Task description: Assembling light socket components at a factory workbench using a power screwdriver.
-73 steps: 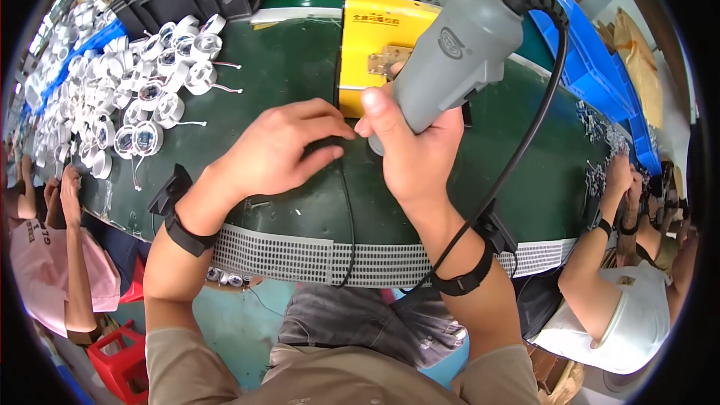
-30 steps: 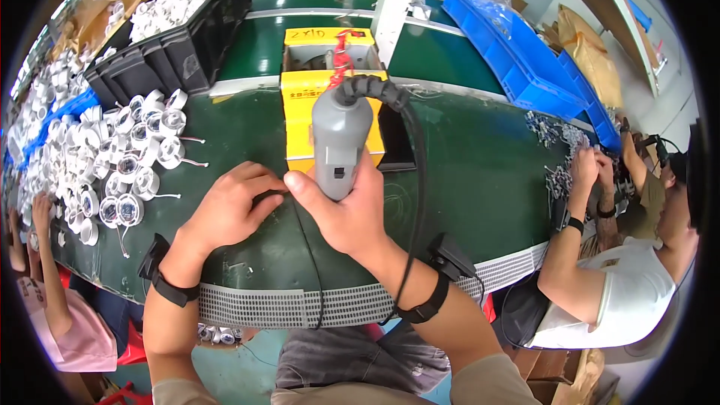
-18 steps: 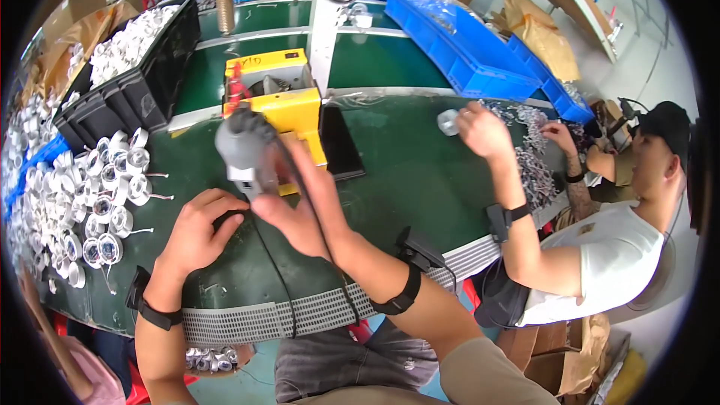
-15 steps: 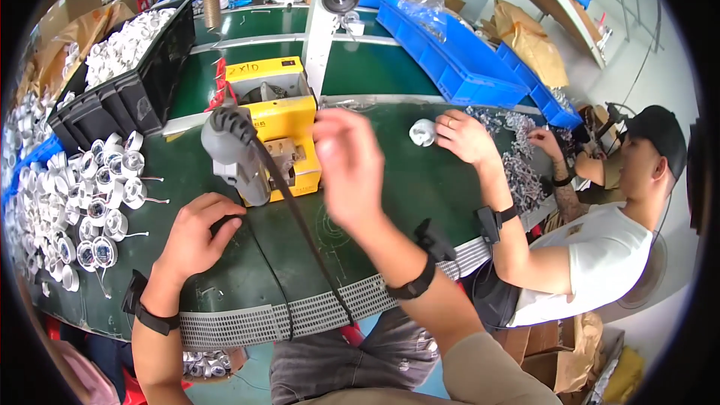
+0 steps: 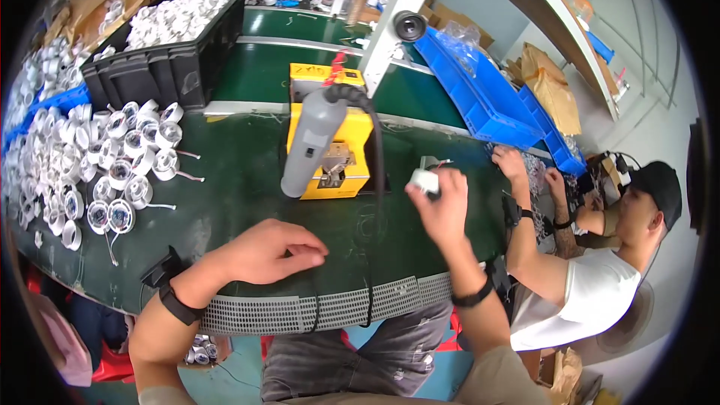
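Observation:
My right hand [image 5: 444, 208] grips a small round white housing [image 5: 425, 180] between thumb and fingers, above the green work surface [image 5: 217, 202]. Another small part with a wire [image 5: 433, 161] lies just beyond it. My left hand [image 5: 270, 251] is held over the near side of the surface, fingers loosely stretched, thumb apart, holding nothing. Ahead of both hands stands a yellow machine [image 5: 346, 186] with a metal fixture [image 5: 335, 165] at its front. A grey handheld tool [image 5: 313, 139] with a black cable [image 5: 377, 157] partly hides the machine.
Many white round housings [image 5: 120, 172], several with wires, are heaped at left beside a black crate [image 5: 150, 75] of small white parts. Blue bins [image 5: 480, 97] stand at the far right. A co-worker in a white shirt [image 5: 600, 285] reaches over a pile of wired parts. A perforated grey strip [image 5: 255, 315] edges the table.
My right hand has moved right from beside the machine and now holds a white housing. My left hand is off the cable near the tool. The co-worker's hand has withdrawn from the housing.

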Demonstrator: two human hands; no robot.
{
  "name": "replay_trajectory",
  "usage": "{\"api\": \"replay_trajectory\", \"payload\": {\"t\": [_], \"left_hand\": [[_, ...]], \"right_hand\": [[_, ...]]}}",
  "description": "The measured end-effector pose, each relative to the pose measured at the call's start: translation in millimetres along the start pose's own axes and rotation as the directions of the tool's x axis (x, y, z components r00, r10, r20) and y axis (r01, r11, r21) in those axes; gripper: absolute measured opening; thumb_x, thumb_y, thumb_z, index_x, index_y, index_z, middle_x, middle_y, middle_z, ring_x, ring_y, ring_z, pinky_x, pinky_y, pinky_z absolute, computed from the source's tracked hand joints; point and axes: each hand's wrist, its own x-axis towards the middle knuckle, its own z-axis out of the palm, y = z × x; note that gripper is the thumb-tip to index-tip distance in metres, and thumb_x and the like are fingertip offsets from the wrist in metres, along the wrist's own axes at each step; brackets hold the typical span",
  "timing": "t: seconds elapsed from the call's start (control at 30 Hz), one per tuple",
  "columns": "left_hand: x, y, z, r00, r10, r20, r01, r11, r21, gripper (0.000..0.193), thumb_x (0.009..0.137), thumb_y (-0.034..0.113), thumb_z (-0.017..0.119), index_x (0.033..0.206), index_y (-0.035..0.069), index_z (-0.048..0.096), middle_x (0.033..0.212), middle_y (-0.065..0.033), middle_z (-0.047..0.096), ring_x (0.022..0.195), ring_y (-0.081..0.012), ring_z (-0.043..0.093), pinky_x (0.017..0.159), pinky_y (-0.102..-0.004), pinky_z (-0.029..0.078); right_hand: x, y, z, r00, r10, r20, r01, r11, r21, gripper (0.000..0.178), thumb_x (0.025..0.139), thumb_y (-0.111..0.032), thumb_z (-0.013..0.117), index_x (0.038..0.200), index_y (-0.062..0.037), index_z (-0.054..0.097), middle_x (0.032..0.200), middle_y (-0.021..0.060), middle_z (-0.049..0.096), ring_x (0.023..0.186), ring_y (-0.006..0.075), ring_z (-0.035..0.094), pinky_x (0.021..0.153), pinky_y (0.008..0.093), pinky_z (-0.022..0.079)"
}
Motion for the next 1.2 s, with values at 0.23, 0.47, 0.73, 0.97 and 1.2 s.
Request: {"api": "replay_trajectory", "payload": {"t": [0.23,0.47,0.73,0.97,1.2], "left_hand": [[9.8,9.3,28.3,0.994,0.049,-0.102,-0.111,0.607,-0.787,0.049,0.101,0.031,0.046,0.138,0.001,0.037,0.126,-0.0079,0.053,0.116,-0.0163,0.052,0.101,-0.0331,0.043],[9.7,-4.9,11.2,0.98,-0.036,-0.198,-0.121,0.68,-0.723,0.062,0.088,0.015,0.069,0.138,0.0,0.037,0.128,-0.0102,0.052,0.119,-0.02,0.052,0.101,-0.0368,0.045],[6.8,-0.7,4.9,0.993,-0.029,-0.111,-0.075,0.573,-0.816,0.072,0.077,0.002,0.076,0.138,0.001,0.038,0.124,-0.0109,0.053,0.113,-0.024,0.057,0.096,-0.0391,0.051],[8.6,-3.3,6.8,0.994,0.028,-0.102,-0.1,0.558,-0.824,0.069,0.081,0.008,0.074,0.139,0.002,0.038,0.124,-0.0109,0.054,0.112,-0.0228,0.058,0.093,-0.0386,0.052],[8.6,-5.7,9.1,0.991,-0.123,-0.055,0.004,0.433,-0.902,0.046,0.102,0.028,0.042,0.138,-0.001,0.04,0.126,-0.0128,0.055,0.115,-0.0229,0.057,0.096,-0.0405,0.05]], "right_hand": [[-42.6,-127.0,-0.2,0.92,-0.371,-0.127,0.389,0.903,0.184,0.049,0.058,-0.03,0.088,0.098,-0.0125,0.066,0.121,0.0161,0.045,0.123,0.0432,0.036,0.097,0.052,0.035],[-15.9,-104.7,-1.5,0.953,-0.183,0.243,-0.156,0.392,0.906,0.062,0.076,-0.018,0.079,0.125,-0.0031,0.043,0.13,0.0153,0.045,0.113,0.0266,0.055,0.095,0.0399,0.046],[-21.3,-91.7,9.4,0.821,-0.156,0.55,-0.53,0.152,0.834,0.015,0.087,-0.006,0.066,0.098,0.0002,0.059,0.089,0.006,0.062,0.091,0.0156,0.061,0.079,0.0289,0.049],[-25.3,-84.9,12.7,0.829,-0.349,0.438,-0.453,0.042,0.891,0.023,0.088,-0.018,0.066,0.075,0.0006,0.063,0.075,0.0069,0.057,0.068,0.0151,0.052,0.063,0.0277,0.041],[-17.2,-100.5,3.0,0.771,-0.437,0.463,-0.222,0.498,0.838,0.019,0.085,-0.014,0.069,0.073,-0.0007,0.064,0.074,0.0037,0.052,0.065,0.0136,0.05,0.059,0.0285,0.039]]}}
